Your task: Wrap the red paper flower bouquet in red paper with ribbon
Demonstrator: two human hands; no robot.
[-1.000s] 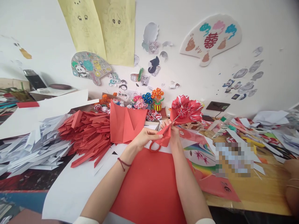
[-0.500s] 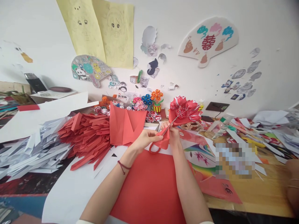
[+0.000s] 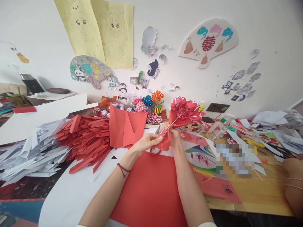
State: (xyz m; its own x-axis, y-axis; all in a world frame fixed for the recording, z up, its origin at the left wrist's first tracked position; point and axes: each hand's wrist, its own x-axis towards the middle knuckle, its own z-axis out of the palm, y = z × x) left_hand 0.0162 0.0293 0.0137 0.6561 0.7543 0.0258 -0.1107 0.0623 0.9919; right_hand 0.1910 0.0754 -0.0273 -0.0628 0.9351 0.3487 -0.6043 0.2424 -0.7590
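A bouquet of red-and-white paper flowers [image 3: 184, 108] is held over the table, its blooms tilted up to the right and its thin stems running down to the left. Red wrapping paper [image 3: 164, 144] lies behind and under the stems. My left hand [image 3: 149, 141] pinches the lower stem ends and the paper with thumb and fingers. Higher up, my right hand [image 3: 174, 134] is closed round the paper and stems from behind; some of its fingers are hidden. Just below the paper, the red handle of a pair of scissors [image 3: 155, 152] shows; its blades are mostly covered.
A large red sheet [image 3: 149, 189] lies before me on white paper [image 3: 63, 192]. Leftward are heaps of folded red strips [image 3: 82, 135] and white strips [image 3: 35, 154]. A folded red sheet [image 3: 127, 126] stands behind. Clutter and a bottle [image 3: 221, 124] fill the right; another person's arm [image 3: 293, 179] rests there.
Both hands keep their grip on the bouquet, which has turned slightly. The whole view has shifted a little, and the other person's arm at the right edge shows more.
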